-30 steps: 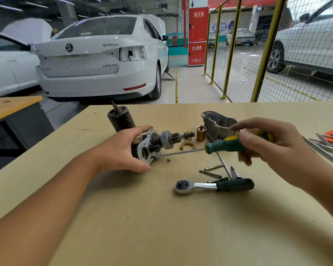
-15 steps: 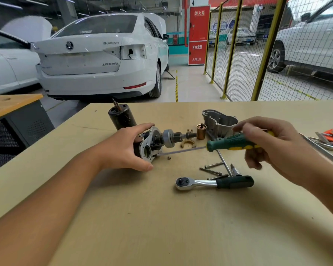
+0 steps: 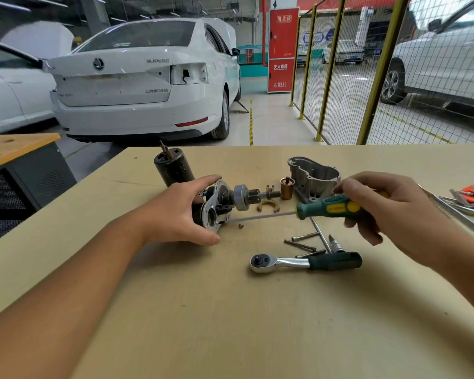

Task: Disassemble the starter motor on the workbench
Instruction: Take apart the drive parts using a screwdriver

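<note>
The starter motor assembly [image 3: 225, 203] lies on its side on the workbench [image 3: 230, 310], pinion shaft pointing right. My left hand [image 3: 175, 214] grips its left end, thumb low and fingers over the top. My right hand [image 3: 389, 209] holds a green and yellow screwdriver [image 3: 329, 207] by the handle. Its blade tip touches the silver end plate low down. A tiny screw [image 3: 240, 226] lies on the bench just under the blade.
A black motor cylinder [image 3: 173, 168] stands behind my left hand. The aluminium housing [image 3: 312, 176], a copper plunger [image 3: 287, 188] and a brass fork [image 3: 267, 207] lie to the right. Closer in are a ratchet [image 3: 304, 262] and loose bolts [image 3: 301, 242]. Hex keys [image 3: 468, 203] sit far right.
The lower fingers of my right hand have loosened off the screwdriver handle and it has turned a little. My left hand and the motor have stayed in place.
</note>
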The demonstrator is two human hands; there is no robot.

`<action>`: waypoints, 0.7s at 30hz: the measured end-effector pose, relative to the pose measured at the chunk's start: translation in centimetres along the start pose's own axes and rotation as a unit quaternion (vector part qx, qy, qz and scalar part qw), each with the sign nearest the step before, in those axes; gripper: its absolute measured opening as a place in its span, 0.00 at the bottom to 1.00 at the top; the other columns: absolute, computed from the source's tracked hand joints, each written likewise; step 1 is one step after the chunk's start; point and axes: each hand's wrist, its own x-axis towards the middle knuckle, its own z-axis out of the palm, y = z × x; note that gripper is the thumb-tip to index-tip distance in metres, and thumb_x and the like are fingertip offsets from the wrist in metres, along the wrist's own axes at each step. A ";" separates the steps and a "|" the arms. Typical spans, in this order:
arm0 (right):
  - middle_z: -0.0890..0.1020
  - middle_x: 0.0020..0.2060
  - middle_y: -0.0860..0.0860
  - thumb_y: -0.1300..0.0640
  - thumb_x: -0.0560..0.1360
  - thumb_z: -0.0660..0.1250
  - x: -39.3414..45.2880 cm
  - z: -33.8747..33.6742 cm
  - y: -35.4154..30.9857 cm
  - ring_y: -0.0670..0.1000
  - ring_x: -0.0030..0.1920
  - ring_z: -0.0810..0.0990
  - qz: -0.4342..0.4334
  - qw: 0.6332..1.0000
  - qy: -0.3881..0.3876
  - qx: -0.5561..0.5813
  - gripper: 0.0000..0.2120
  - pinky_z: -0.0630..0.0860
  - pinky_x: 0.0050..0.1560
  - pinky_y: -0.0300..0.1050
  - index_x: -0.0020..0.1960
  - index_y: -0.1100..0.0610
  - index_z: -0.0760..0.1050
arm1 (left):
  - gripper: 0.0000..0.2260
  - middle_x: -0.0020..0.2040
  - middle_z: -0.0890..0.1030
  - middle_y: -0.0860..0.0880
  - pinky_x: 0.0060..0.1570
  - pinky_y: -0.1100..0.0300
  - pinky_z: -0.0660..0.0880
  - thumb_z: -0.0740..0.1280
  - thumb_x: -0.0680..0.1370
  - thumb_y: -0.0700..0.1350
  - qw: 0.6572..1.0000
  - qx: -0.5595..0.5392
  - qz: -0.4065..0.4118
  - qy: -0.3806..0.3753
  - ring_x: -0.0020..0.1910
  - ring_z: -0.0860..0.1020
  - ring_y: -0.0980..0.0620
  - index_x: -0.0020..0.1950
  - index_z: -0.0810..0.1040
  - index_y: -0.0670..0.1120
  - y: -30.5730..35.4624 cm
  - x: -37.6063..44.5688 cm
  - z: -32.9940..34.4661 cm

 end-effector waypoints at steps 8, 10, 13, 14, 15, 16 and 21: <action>0.84 0.46 0.55 0.56 0.61 0.79 0.0 -0.5 0.0 0.55 0.41 0.83 -0.024 0.995 -0.028 0.088 0.18 0.81 0.41 0.44 0.51 0.51 0.83 | 0.54 0.69 0.77 0.59 0.69 0.51 0.75 0.81 0.57 0.60 1.000 0.010 0.008 0.000 0.66 0.77 0.59 0.80 0.59 0.65 -0.2 0.0 0.1; 0.84 0.43 0.57 0.49 0.69 0.74 -0.1 -0.1 -0.3 0.59 0.34 0.81 -0.015 0.997 -0.034 0.061 0.15 0.80 0.34 0.47 0.54 0.51 0.82 | 0.54 0.65 0.77 0.64 0.67 0.55 0.76 0.81 0.57 0.60 1.000 0.018 0.013 -0.003 0.64 0.78 0.61 0.80 0.59 0.66 -0.4 0.1 0.1; 0.83 0.36 0.60 0.40 0.73 0.67 0.0 -0.1 -0.5 0.60 0.27 0.77 -0.006 1.000 0.000 0.003 0.15 0.74 0.26 0.48 0.53 0.47 0.81 | 0.55 0.60 0.74 0.73 0.65 0.60 0.76 0.81 0.56 0.61 1.000 0.018 0.014 0.002 0.63 0.77 0.64 0.79 0.59 0.67 -0.5 0.2 0.2; 0.83 0.36 0.60 0.41 0.72 0.69 0.0 -0.2 -0.5 0.59 0.28 0.76 -0.014 1.000 0.000 0.002 0.14 0.74 0.27 0.48 0.53 0.47 0.82 | 0.55 0.59 0.73 0.74 0.65 0.60 0.75 0.81 0.56 0.61 1.000 0.019 0.015 0.003 0.62 0.77 0.64 0.79 0.59 0.67 -0.6 0.2 0.2; 0.83 0.38 0.59 0.44 0.70 0.72 -0.1 -0.3 -0.6 0.58 0.29 0.76 -0.027 1.000 -0.007 0.012 0.14 0.76 0.29 0.47 0.54 0.47 0.82 | 0.54 0.59 0.73 0.74 0.64 0.61 0.75 0.81 0.56 0.61 1.000 0.021 0.016 0.003 0.62 0.77 0.65 0.79 0.59 0.67 -0.6 0.2 0.2; 0.82 0.40 0.59 0.46 0.68 0.76 -0.1 -0.5 -0.6 0.58 0.32 0.77 -0.040 0.999 -0.017 0.027 0.16 0.77 0.32 0.47 0.54 0.48 0.82 | 0.54 0.59 0.73 0.74 0.64 0.61 0.75 0.81 0.56 0.61 1.000 0.022 0.017 0.004 0.62 0.77 0.66 0.79 0.58 0.67 -0.6 0.2 0.2; 0.84 0.45 0.53 0.52 0.62 0.80 -0.3 -0.7 -0.6 0.56 0.41 0.80 -0.022 0.997 -0.034 0.067 0.18 0.81 0.40 0.45 0.51 0.50 0.84 | 0.55 0.64 0.75 0.67 0.68 0.55 0.75 0.81 0.57 0.61 1.000 0.020 0.018 0.006 0.66 0.76 0.61 0.80 0.58 0.66 -0.6 0.3 0.3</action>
